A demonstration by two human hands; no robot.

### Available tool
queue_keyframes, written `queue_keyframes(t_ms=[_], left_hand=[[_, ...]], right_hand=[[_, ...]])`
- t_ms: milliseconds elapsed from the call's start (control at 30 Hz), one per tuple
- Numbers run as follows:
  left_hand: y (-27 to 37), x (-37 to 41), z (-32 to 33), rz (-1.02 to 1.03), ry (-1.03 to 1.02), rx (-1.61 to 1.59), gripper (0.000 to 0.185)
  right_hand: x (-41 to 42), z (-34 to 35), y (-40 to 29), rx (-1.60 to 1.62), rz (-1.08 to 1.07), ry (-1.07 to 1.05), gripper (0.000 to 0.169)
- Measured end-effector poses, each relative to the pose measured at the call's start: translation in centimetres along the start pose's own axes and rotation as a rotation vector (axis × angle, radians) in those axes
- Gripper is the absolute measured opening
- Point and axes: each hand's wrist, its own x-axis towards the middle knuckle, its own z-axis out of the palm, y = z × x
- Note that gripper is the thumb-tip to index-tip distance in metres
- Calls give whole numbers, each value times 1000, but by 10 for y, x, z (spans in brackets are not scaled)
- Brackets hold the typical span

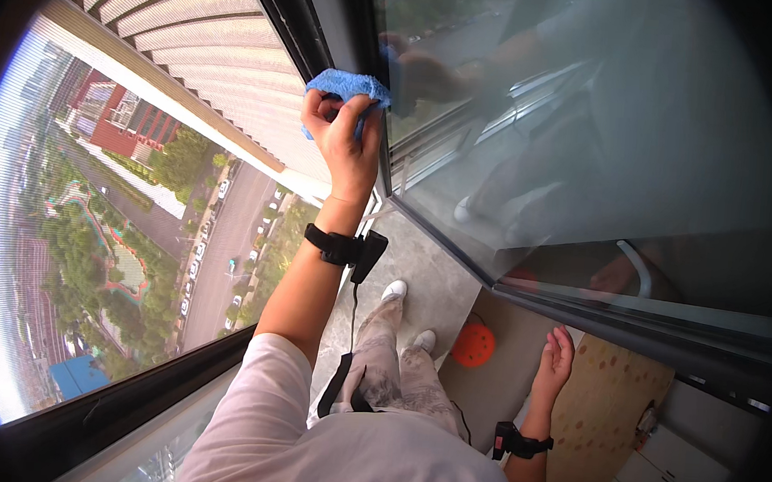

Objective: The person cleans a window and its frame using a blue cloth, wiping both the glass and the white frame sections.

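My left hand [350, 124] pinches a bunched light blue towelling cloth [346, 84]. The cloth sits against the dark frame [357, 31] of a window, beside the edge of an inward-opened casement. The large glass pane [607, 149] of that casement fills the upper right and reflects my arm and body. My right hand [556, 357] is low on the right, near the casement's bottom rail [621, 331]. It holds nothing, its fingers slightly bent. A black strap with a small device sits on each wrist.
Under my white shoes is a grey stone-like surface [419, 250]. An orange round object [474, 344] lies past its edge. A patterned tan surface [588, 423] and white drawers [665, 469] stand at lower right. On the left, a screened window opening looks far down on a road [224, 250].
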Motion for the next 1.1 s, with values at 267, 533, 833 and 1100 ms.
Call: queue_keyframes(t_ms=[267,533,833,1100], left_hand=[[27,70,-3,242,123,-26,29],[-40,-54,24,-65,3,-62,28],[-80,-144,18,-326,-244,35,26],[-17,-99,-45,-1202,-266,-1156,42]], right_hand=[[3,44,-61,35,-103,-151,30],[14,86,-62,-1,-71,-280,26],[67,180,-85,71,-261,-549,23],[98,273,-97,568,446,-729,33]])
